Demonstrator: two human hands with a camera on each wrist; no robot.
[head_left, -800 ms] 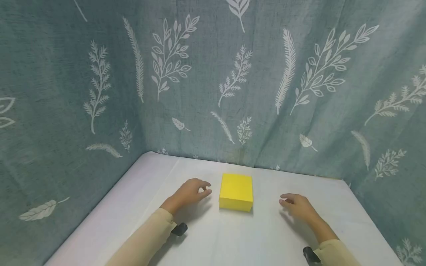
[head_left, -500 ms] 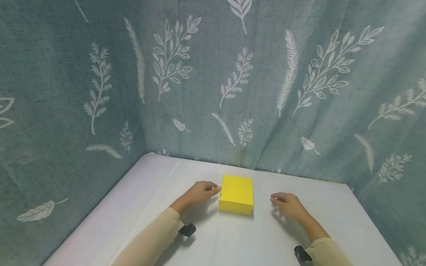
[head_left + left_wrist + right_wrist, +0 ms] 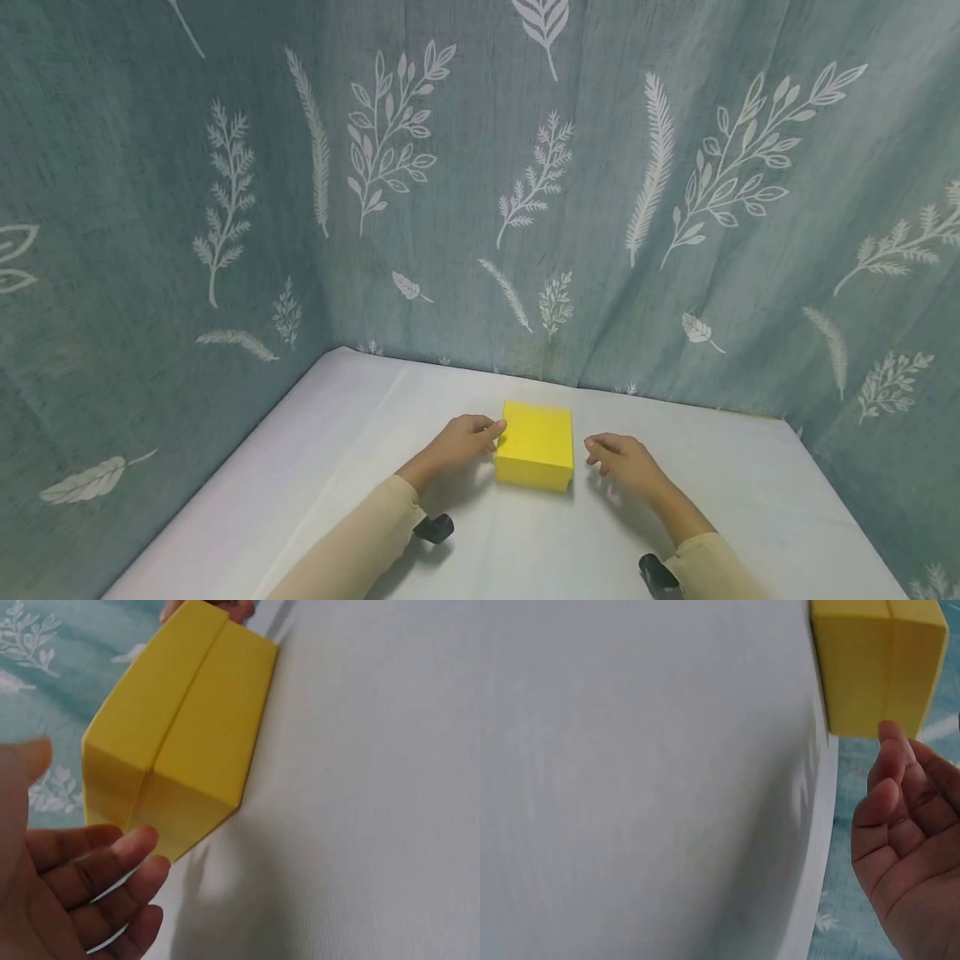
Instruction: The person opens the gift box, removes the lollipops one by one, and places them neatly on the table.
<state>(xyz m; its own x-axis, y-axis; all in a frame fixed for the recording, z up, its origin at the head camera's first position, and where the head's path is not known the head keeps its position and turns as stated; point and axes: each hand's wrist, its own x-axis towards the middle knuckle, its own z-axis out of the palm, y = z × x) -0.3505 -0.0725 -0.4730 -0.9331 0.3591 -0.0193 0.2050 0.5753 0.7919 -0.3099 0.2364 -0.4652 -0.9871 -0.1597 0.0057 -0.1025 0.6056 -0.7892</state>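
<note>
A yellow box (image 3: 536, 442) with a fitted lid sits on the white table, a lid seam running along its side in the left wrist view. My left hand (image 3: 461, 443) is at the box's left side, its thumb overlapping the top edge in the head view. In the left wrist view the left hand's fingers (image 3: 124, 862) are relaxed and spread beside the near end of the box (image 3: 180, 712). My right hand (image 3: 626, 462) is a short gap away from the box's right side, fingers loosely bent with nothing in them.
The white table (image 3: 525, 550) is covered with a smooth cloth. A blue-green curtain (image 3: 450, 317) with white leaf prints hangs along the back and the left and right sides. A small black device (image 3: 435, 528) is worn at each wrist, below the beige sleeves.
Both hands have moved inward toward the box, the left to its left edge and the right close to its right side. The box stays put on the table.
</note>
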